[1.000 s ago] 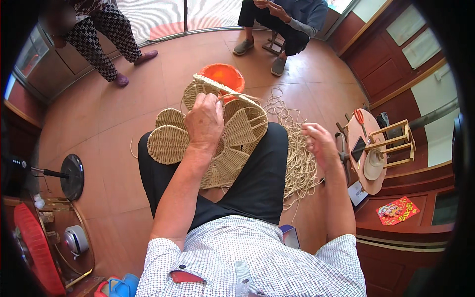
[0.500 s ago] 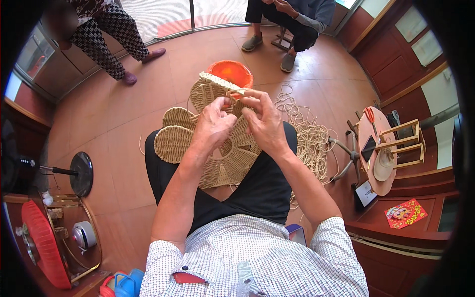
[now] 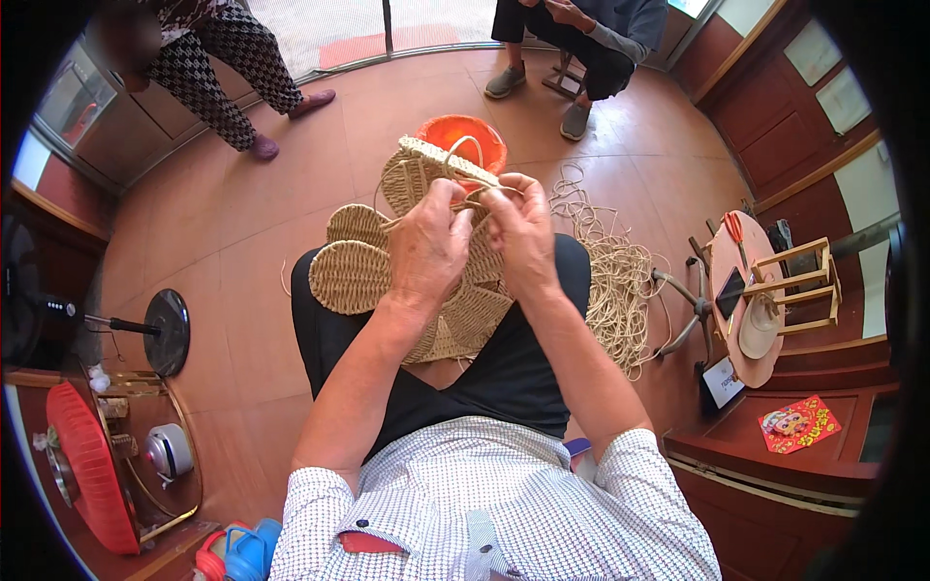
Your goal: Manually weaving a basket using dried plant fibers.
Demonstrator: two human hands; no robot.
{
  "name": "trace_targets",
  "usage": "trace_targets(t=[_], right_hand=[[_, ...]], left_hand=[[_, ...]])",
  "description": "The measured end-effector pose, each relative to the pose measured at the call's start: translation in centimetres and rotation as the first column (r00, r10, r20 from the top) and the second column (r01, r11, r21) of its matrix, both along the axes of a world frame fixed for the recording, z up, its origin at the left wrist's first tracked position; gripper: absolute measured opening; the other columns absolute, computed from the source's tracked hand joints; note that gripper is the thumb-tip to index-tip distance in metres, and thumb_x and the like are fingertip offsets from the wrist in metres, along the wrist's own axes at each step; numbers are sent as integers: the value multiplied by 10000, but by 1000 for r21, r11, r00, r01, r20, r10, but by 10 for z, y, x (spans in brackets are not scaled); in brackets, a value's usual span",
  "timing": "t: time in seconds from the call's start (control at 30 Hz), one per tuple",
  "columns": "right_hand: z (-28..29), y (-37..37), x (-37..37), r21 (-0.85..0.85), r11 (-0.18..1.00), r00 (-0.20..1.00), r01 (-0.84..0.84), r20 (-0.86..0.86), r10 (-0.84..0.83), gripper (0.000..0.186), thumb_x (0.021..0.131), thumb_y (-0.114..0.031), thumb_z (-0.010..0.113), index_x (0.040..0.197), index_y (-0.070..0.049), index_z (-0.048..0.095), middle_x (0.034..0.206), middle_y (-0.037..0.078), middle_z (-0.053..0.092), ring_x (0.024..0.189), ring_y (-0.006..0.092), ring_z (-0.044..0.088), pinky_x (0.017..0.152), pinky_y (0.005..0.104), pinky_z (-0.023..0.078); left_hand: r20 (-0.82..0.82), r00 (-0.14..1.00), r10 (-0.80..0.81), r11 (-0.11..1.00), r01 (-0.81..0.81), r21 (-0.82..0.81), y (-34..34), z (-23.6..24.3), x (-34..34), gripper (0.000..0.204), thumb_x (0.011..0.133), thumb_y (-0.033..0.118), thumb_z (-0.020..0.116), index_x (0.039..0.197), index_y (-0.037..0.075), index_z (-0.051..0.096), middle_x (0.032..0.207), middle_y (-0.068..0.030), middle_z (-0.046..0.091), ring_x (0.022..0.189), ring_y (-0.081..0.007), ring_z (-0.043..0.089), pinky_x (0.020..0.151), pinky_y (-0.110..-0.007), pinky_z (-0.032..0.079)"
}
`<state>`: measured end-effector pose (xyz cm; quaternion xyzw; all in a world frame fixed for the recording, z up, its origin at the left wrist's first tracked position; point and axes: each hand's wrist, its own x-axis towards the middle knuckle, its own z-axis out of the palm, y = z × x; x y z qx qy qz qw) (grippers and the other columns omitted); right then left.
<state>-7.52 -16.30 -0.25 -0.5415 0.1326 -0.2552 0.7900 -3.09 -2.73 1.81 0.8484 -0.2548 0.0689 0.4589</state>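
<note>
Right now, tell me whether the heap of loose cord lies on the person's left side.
No, the heap of loose cord lies on the floor beside the person's right knee.

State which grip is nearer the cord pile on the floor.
Right. The right grip is left of the cord pile, apart from it; the left grip is farther left, beyond the right one.

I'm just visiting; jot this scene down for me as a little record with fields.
Left hand: fingers curled near the woven piece's far edge; grip partly hidden
Right hand: pinching cord
Woven piece: petal-like lobes, across the lap
Heap of cord: floor, to the right
Tub: orange, beyond the woven piece
</note>
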Motion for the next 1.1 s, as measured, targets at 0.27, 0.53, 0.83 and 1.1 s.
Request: trace_targets(t=[0.27,0.53,0.83,1.1], right_hand=[[43,-148,-69,100,994,1000,-31,2,31,129,1085,-150,677,1187,-117,605,872,-70,547,584,-13,409,447,168,318],[45,-368,-184,278,960,988,-12,152,-31,83,1085,-118,667,1159,-86,649,850,-48,595,589,17,451,447,176,333],[9,-119,-106,-792,602,915,104,-161,-370,245,1025,-17,702,1259,-48,767,1174,66,760,974,172,752,827,286,598],[-4,5,-16,-926,324,978,194,157,-135,297,959,-31,703,1245,-73,770,1251,158,746,1135,352,733,1032,469,549]], left_hand=[[248,962,-119,989,93,113,-10,-17,16,149,995,158,754,1080,89,653,942,-109,736,818,-358,744,742,-492,586],[145,989,-38,987,59,-147,-5,-9,16,168,1007,189,760,968,54,668,826,-127,740,768,-324,750,684,-452,563],[4,990,140,989,-140,-50,13,-9,24,185,977,202,804,946,39,723,794,-115,769,706,-238,750,692,-408,571],[-42,991,127,991,-128,-28,11,-5,23,193,973,216,806,951,44,721,804,-123,773,737,-272,759,708,-426,577]])
